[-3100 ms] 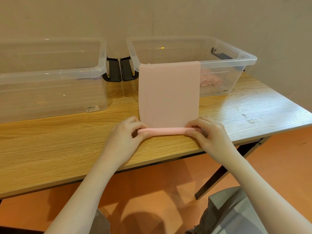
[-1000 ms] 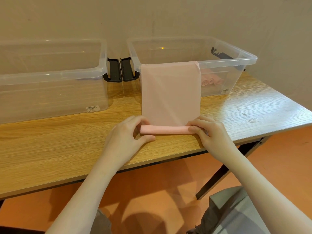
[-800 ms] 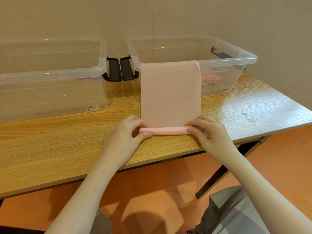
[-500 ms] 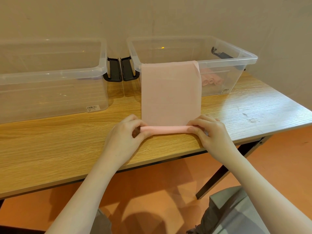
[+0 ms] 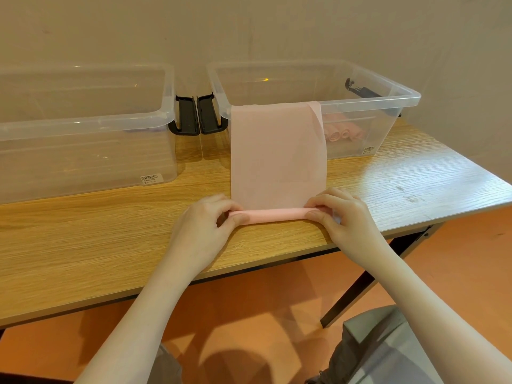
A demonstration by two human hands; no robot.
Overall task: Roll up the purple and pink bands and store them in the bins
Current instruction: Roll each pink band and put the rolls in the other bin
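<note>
A: Starting big: what is sitting on the wooden table (image 5: 91,239)?

B: Two clear bins are standing side by side at the back. The left bin (image 5: 83,126) is showing only a faint purple smudge low behind its wall, too blurred to name. The right bin (image 5: 399,98) is holding a few finished pink rolls (image 5: 343,133) against its front wall.

A: And the pink band (image 5: 277,156)?

B: It is draping from the right bin's front rim down onto the table, and its near end is sitting wound into a thin roll (image 5: 274,213) close to the table edge.

A: What are the hands doing?

B: The left hand (image 5: 202,228) is pinching the roll's left end between thumb and curled fingers. The right hand (image 5: 340,217) is gripping the right end the same way. Neither is loose.

A: So the rolling is underway. How should it go well?

B: I'm judging that most of the band is waiting unrolled, so this is early. Both ends should be turning at the same pace, or the roll will be coning to one side. Keeping light tension against the draped length should be helping the layers pack tight. The far top corner is folding over slightly at the rim, so it may be needing flattening as it comes down. Thin stretchy material probably springs open, so the grip should be holding firm between turns.
</note>
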